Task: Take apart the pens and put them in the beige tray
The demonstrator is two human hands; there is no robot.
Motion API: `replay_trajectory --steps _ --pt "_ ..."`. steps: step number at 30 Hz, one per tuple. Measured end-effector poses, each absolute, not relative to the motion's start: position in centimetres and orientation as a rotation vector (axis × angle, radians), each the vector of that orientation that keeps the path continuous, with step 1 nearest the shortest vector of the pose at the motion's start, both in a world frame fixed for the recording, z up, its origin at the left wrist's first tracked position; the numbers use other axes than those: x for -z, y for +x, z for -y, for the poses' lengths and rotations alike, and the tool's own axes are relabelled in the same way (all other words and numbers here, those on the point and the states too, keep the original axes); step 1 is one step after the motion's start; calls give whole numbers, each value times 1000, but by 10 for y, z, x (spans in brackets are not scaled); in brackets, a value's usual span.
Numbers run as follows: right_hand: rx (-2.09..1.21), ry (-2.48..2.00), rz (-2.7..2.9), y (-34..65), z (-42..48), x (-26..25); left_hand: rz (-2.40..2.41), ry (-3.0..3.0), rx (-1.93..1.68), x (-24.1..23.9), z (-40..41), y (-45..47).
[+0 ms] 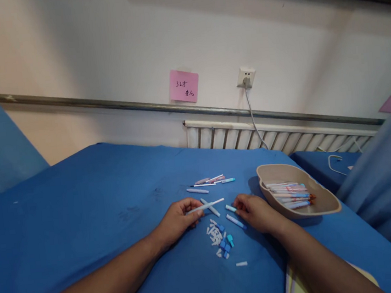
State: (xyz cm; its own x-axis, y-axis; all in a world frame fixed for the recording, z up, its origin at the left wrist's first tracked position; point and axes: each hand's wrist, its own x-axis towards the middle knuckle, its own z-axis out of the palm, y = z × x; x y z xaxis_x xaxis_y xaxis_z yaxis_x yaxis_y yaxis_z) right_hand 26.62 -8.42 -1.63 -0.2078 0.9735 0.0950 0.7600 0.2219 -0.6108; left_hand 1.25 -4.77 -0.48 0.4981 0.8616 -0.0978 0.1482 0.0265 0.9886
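Left hand (178, 216): thumb and fingers pinched closed on the near end of a slim pale blue-grey plastic pen barrel (201, 207). It's above the cloth between my hands, tilted slightly up to the right, with a thin white rod (219, 201) at its far end. Reads as very light, stiff, smooth, so a bit slippery; best grip is mid-barrel, light pinch. The rod looks thin enough to bend, so I'd avoid side load there.

Right hand (256, 210): fingertips nearly closed on a short white-and-teal plastic tube (230, 208), gripped at its right end. Likely light and rigid too; short, so fingertips only. It could roll if let go.

On the cloth between hands: a pale grey-blue barrel (215, 212), partly behind the held one, and a white-and-blue barrel (235, 221) just below the short tube. Nearer me, a loose pile of tiny white plastic pieces (215, 236) mixed with chunky blue plastic pieces (226, 246), plus one lone white plastic tube (241, 264).

Farther out: a lilac barrel (197, 191) and a small cluster of pen parts (216, 180). Right side: a tan plastic basin (288, 172) holding a bundle of pens (290, 196). All on a blue cloth-covered table (100, 197).
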Motion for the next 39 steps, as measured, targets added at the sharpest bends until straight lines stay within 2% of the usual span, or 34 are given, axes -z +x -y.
replay_trajectory --steps 6,13,22,30,39 --pt "-887 -1358 1656 263 82 11 -935 1484 -697 4 48 12" --pt "-877 -1305 1564 258 87 -1 -920 1498 -705 6 48 12" --pt "-930 -1325 1615 243 91 8 -960 1557 -668 3 51 13" --pt "-670 -1289 1877 223 105 1 -948 1569 -618 0 60 13" --pt "-644 -1257 1936 220 107 0 -906 1631 -661 -3 62 13"
